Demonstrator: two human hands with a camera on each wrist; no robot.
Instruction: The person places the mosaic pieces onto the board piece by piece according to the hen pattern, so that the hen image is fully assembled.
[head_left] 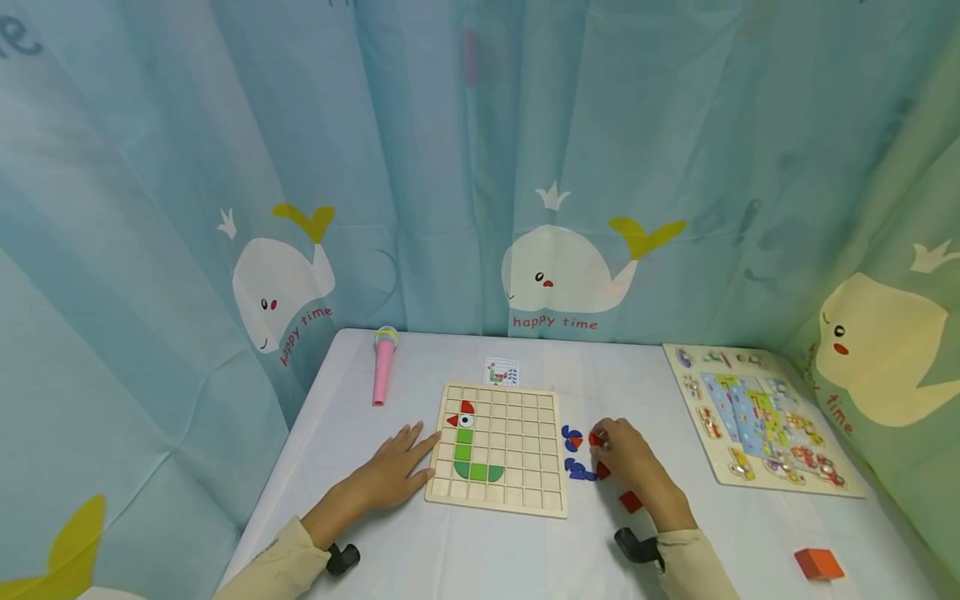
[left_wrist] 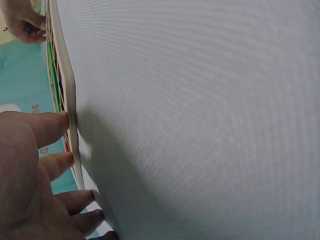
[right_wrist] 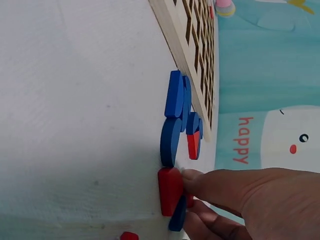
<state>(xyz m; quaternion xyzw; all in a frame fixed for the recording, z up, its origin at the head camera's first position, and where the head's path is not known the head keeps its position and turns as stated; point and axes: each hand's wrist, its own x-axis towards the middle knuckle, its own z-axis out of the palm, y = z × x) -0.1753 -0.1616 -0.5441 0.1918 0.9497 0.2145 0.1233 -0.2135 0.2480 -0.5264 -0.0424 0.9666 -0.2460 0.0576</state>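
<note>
Centrally, a pale wooden grid board (head_left: pixel 517 450) lies flat on a white cloth-covered table (head_left: pixel 427 554), with green square tiles (head_left: pixel 465 436) among the coloured pieces seated toward its left side. The left hand (head_left: pixel 390 472) is relaxed and grasps nothing; its fingers are spread, with fingertips touching the board's left edge. The right hand (head_left: pixel 626 454) lies beyond the opposite edge, thumb and fingers bent about a small red piece (head_left: pixel 595 438), apparently pinched. The piece's outline is mostly hidden, and whether it is raised off the cloth cannot be told.

Picking out a single piece appears to be the step in hand. In the right wrist view, a thick red block (right_wrist: pixel 170 192) and a thin dark-blue piece (right_wrist: pixel 177 215) sit close at the fingertips; a pinch on the side faces and a straight upward lift would best avoid dragging them. Light pressure from the left fingertips should steady the frame. For seating, corners are best squared to the cell ridges before pressing flat.

Edges and room: curved blue wooden pieces (head_left: pixel 577 470) lie just beside the board's right rim, so a low sideways path there risks scattering them. The grid's middle and right cells are unfilled. Farther right, plain cloth separates the hand from a pale wooden picture-puzzle board (head_left: pixel 810 487); a small illustrated card (head_left: pixel 501 372) lies by the far rim.
</note>
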